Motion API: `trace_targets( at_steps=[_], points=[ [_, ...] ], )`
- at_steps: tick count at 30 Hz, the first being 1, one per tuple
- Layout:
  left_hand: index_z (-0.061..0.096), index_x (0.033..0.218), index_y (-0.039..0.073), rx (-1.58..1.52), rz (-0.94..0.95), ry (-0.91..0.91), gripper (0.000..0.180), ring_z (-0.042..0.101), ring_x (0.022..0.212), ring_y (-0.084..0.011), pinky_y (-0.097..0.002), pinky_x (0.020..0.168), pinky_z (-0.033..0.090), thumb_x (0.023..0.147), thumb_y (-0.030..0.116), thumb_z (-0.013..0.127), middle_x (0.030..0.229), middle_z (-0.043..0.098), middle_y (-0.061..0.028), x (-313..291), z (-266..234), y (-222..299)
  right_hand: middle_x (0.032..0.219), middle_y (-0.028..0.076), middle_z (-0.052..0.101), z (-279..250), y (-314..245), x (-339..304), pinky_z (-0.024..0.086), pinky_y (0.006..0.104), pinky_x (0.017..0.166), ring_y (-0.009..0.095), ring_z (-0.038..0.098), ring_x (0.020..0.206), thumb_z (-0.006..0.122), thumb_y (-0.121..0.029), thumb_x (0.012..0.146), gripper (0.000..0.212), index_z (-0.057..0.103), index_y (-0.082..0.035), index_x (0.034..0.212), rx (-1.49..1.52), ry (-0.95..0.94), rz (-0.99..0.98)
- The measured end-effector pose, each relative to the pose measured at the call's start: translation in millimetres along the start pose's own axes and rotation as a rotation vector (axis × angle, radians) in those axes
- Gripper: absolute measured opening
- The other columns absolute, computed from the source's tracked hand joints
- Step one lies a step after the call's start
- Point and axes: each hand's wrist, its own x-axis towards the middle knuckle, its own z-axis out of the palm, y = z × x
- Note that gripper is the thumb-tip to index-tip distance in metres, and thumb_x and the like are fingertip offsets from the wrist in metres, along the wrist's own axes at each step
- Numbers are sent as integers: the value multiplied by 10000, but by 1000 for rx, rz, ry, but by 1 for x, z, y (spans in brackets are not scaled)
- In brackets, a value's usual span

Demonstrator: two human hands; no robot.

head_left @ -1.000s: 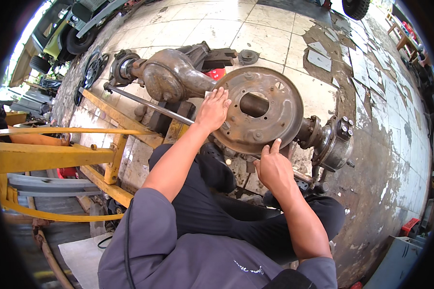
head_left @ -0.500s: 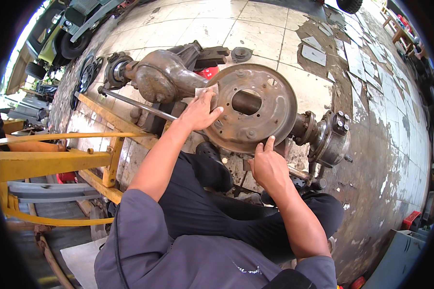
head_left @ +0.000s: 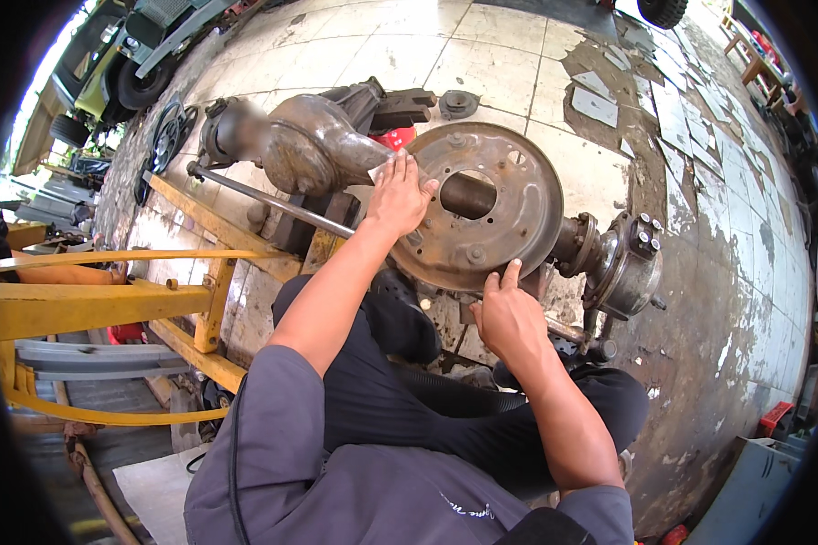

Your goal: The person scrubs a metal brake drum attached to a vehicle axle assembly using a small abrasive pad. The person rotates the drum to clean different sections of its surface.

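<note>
A round, brownish metal brake backing plate (head_left: pixel 527 195) with a large central hole stands tilted before me, on an axle assembly. My left hand (head_left: pixel 398 200) lies on its left part, fingers together and stretched over a small piece of sandpaper (head_left: pixel 375 171), pressed against the plate. Most of that piece is hidden under the fingers. My right hand (head_left: pixel 511 318) grips the plate's lower rim, index and middle fingers on the front face; its thumb side is partly hidden. Behind the plate lies the bulbous axle housing (head_left: pixel 304 145).
A steel rod (head_left: pixel 273 200) runs along the axle's near side. At right sits the axle's round end knuckle (head_left: pixel 623 268). A yellow metal frame (head_left: pixel 100 309) stands at left. Broken floor tiles (head_left: pixel 595 106) lie at far right. A round metal part (head_left: pixel 458 104) rests beyond the plate.
My left hand has slid right and slightly up over the plate with the sandpaper, its fingers now flatter. My right hand stays at the lower rim.
</note>
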Motion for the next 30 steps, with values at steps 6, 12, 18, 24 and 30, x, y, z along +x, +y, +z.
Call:
trace_targets(
  at_steps=[6,12,18,24,30],
  points=[
    [266,1496,-83,-46,-88,15,768,267,1458,-392,-457,1198,235,1028,520,352,1565,273,-263,1,2,11,1338,487,396,4,1,0,576,445,748,447,698,842,652,-292,899,590,520,138,1281,-27,8,2],
    [287,1493,-73,-80,-120,-5,634,273,1456,-392,-477,1195,237,1063,392,302,1560,291,-257,1,4,13,1325,494,402,2,0,1,577,440,746,444,699,843,652,-291,900,600,517,150,1284,-28,-11,-2],
    [323,1471,-83,-63,-153,-52,614,293,1441,-413,-491,1183,264,1066,378,297,1545,315,-265,11,2,9,1312,494,415,6,0,3,578,441,742,446,699,834,652,-286,899,595,521,151,1281,-37,-11,-1],
    [320,1480,-71,-45,-199,-45,621,301,1450,-377,-463,1188,266,1059,385,315,1549,331,-238,13,10,16,1318,487,418,4,0,1,580,432,735,444,700,835,658,-289,896,597,522,150,1277,-31,2,5],
    [368,1426,-125,-34,-140,18,602,351,1409,-411,-431,1192,275,1070,353,283,1486,381,-309,14,9,8,1326,482,416,5,0,2,582,431,733,443,702,826,659,-292,894,597,525,151,1272,-35,-10,-10]
  ],
)
